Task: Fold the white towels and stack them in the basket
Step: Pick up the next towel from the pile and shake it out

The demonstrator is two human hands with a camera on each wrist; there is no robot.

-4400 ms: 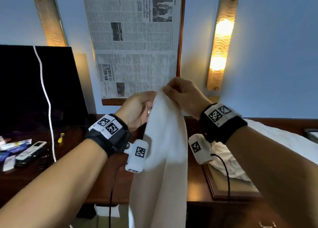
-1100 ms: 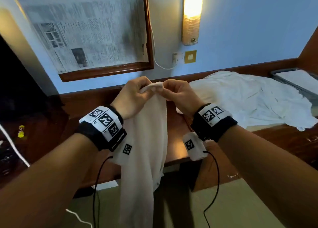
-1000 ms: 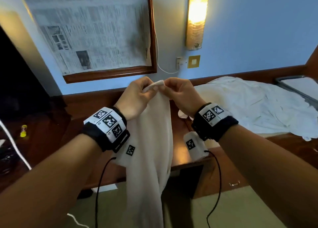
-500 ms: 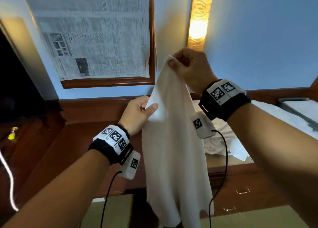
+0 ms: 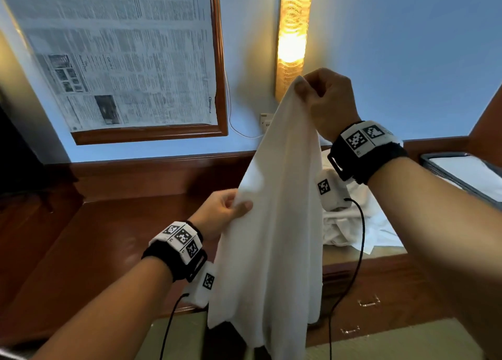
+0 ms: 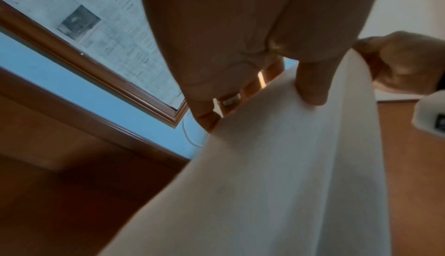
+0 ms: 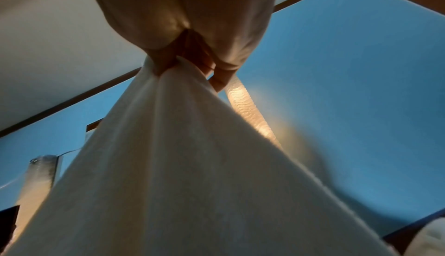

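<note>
White and soft, a long cloth towel (image 5: 274, 224) hangs in the air above the dark wooden surface (image 5: 114, 240). The right hand (image 5: 330, 101) holds it high, its grip pinching the top corner. Lower down, the left hand (image 5: 220, 214) pinches the towel's left edge between thumb and fingers. More crumpled white towels (image 5: 353, 224) lie on the surface behind.

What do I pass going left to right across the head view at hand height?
Framed newspaper → left hand pinching the towel's edge → hanging white towel → right hand gripping its top corner → pile of white towels on the desk → dark tray at the far right.
</note>
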